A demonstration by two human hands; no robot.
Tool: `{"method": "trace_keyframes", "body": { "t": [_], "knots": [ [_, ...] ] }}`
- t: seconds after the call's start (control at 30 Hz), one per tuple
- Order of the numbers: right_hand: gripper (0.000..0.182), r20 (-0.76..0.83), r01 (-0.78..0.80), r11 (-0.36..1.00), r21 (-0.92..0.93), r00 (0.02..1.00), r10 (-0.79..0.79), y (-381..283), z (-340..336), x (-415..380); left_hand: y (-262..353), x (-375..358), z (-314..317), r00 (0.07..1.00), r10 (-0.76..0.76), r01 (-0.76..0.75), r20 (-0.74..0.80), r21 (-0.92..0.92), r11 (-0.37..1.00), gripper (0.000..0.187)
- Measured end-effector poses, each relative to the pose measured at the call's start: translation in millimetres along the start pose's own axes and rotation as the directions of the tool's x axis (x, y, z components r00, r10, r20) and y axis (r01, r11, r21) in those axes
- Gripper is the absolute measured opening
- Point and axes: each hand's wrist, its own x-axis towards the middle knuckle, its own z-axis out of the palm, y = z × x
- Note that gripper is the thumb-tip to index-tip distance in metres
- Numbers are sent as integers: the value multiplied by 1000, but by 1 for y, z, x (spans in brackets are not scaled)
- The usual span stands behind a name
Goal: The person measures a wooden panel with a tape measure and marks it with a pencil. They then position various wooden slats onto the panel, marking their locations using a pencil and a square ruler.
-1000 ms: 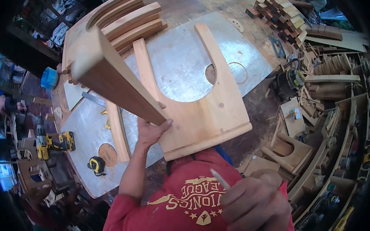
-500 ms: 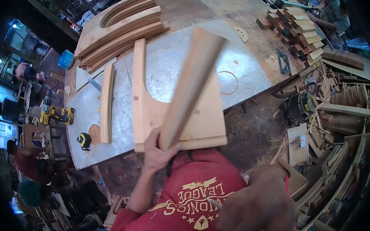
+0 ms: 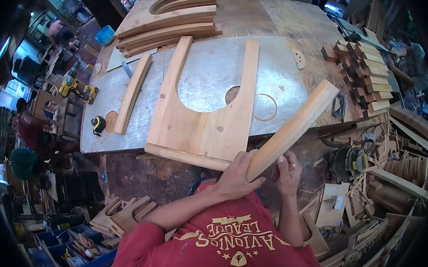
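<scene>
My left hand (image 3: 241,176) is wrapped round the lower end of a long wooden piece (image 3: 294,128), which slants up to the right beyond the table's front edge. Just right of that end is my right hand (image 3: 288,173), its fingers curled near the wood; what they hold, if anything, is too small to make out. A U-shaped wooden panel (image 3: 204,130) lies on the metal sheet (image 3: 212,65) with its rounded edge toward me. Left of it rests a narrow wooden strip (image 3: 133,94).
Curved wooden frames (image 3: 166,27) are stacked at the back left. A tape measure (image 3: 98,125) and drills (image 3: 69,85) lie left. Wooden blocks (image 3: 367,74) are piled right, near another person (image 3: 413,69). A machine (image 3: 348,162) stands among scraps.
The long piece has swung from over the panel to its right side, with my left hand still round it. My right hand has moved up and forward from near the shirt. The view has shifted.
</scene>
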Motion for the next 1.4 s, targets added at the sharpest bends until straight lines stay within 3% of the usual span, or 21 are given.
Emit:
{"method": "trace_keyframes", "body": {
  "t": [0.07, 0.17, 0.27, 0.3, 0.37, 0.4, 0.43, 0.47, 0.53, 0.63, 0.8, 0.93, 0.97, 1.0, 1.03, 1.07, 1.1, 1.13, 1.27, 1.3, 1.4],
  "knots": [
    [40, -8, 33, 998, 47, 999, -33, -13, 4, 13, -1, -1, 6, 999, 43, -43, 16, -32, 999, 83],
    [41, 72, 86, 996, 34, 993, -89, -1, 10, 28, 3, -3, 15, 996, -64, 64, 58, 7, 998, 90],
    [45, 115, -86, 985, -149, 988, 104, -8, -14, 64, -17, -2, 3, 977, 135, -158, 166, 133, 978, 95],
    [50, 39, -11, 992, -128, 999, 16, 19, -29, 89, -25, -7, -4, 981, 82, -133, 173, 303, 944, 91],
    [52, -1, -8, 938, -347, 1000, 8, 30, -64, 132, -42, -25, -21, 987, -40, -65, 153, 625, 778, 82],
    [50, -89, 28, 885, -465, 993, -77, 15, -61, 136, -60, -27, -23, 992, -24, -70, 123, 708, 702, 76],
    [52, -93, 116, 845, -522, 977, -191, 66, -99, 178, -84, -30, -22, 996, -14, -64, 92, 781, 621, 71],
    [55, 14, 45, 932, -360, 999, -42, 59, -109, 189, -104, -32, -19, 998, -3, -54, 65, 844, 534, 66],
    [53, -26, 81, 804, -590, 993, -119, 60, -117, 205, -118, -25, -17, 989, 128, -137, 76, 799, 585, 54],
    [48, -165, -52, 536, -843, 973, -164, 18, -88, 186, -120, -23, -17, 957, 259, -257, 133, 801, 540, 51],
    [48, -162, 5, 474, -881, 936, -311, 19, -86, 162, -70, -32, -26, 928, 360, -287, 98, 802, 523, 46],
    [49, -166, 147, 559, -816, 867, -469, 6, -60, 130, 16, -52, -54, 905, 387, -272, -174, 461, 844, 73],
    [48, -162, 173, 569, -804, 857, -489, -3, -50, 120, 34, -54, -72, 842, 466, -363, -271, 353, 862, 86],
    [47, -157, 196, 575, -794, 848, -505, -6, -44, 109, 31, -70, -77, 846, 396, -249, -358, 390, 886, 79],
    [43, -77, 288, 492, -822, 799, -597, -6, -38, 102, 36, -79, -87, 823, 276, -185, -497, 225, 957, 68],
    [43, -75, 302, 597, -743, 849, -524, -7, -24, 94, 41, -89, -96, 772, 147, -157, -619, 39, 987, 57],
    [42, -63, 303, 693, -655, 891, -449, -8, -7, 82, 52, -87, -96, 594, -66, -120, -802, -169, 978, 51],
    [42, -40, 287, 778, -559, 928, -371, -8, 3, 73, 39, -90, -98, 517, -346, -203, -783, -505, 839, 56],
    [44, 166, 252, 694, -675, 968, -190, 43, 23, 47, -17, -83, -81, 279, -599, -485, -750, -649, 586, 66],
    [46, 189, 203, 672, -712, 977, -95, 43, 24, 39, -43, -89, -75, 299, -632, -484, -715, -684, 545, 66],
    [42, 290, -13, 842, -539, 936, 200, 83, 3, 38, -95, -105, -63, 360, -746, -431, -560, -809, 399, 65]
  ]
}}
